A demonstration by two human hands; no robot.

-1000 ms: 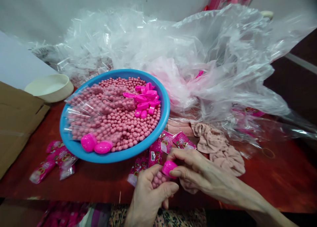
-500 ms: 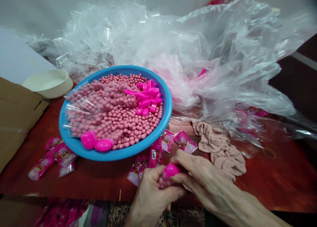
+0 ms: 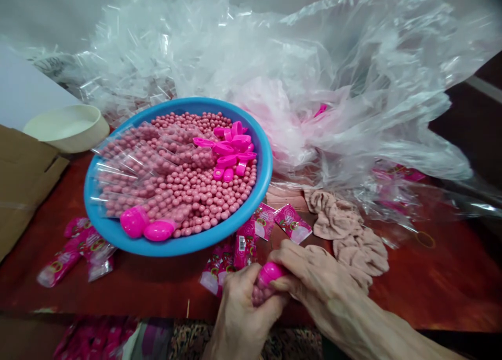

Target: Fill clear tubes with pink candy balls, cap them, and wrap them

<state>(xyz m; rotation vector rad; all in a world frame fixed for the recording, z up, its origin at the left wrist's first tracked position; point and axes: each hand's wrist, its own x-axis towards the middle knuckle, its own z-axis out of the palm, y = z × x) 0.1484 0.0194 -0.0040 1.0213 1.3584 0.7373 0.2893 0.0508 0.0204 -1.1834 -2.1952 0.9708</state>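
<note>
Between my hands, above the table's front edge, is a small clear tube of pink balls (image 3: pixel 259 295) topped by a bright pink cap (image 3: pixel 270 272). My left hand (image 3: pixel 245 307) is wrapped round the ball-filled part. The fingers of my right hand (image 3: pixel 304 276) grip the cap from the right side; part of it is hidden under them. Just beyond stands a blue basin (image 3: pixel 188 247) full of loose pink balls (image 3: pixel 207 203). Filled clear tubes (image 3: pixel 129 166) lie on its left side, two with pink caps (image 3: pixel 159 229) at the near rim. Pink plastic rings (image 3: pixel 231 148) lie at its right.
Printed pink packets (image 3: pixel 292 223) lie between basin and hands, more packets (image 3: pixel 78 247) at left. A beige crumpled cloth (image 3: pixel 349 234) is at right. Behind rise clear plastic bags (image 3: pixel 353 77). A cream bowl (image 3: pixel 66 130) and a cardboard box (image 3: pixel 23 187) stand at left.
Both hands keep hold of the capped tube in nearly the same place. The view has shifted slightly, so the basin sits a little farther left and appears larger.
</note>
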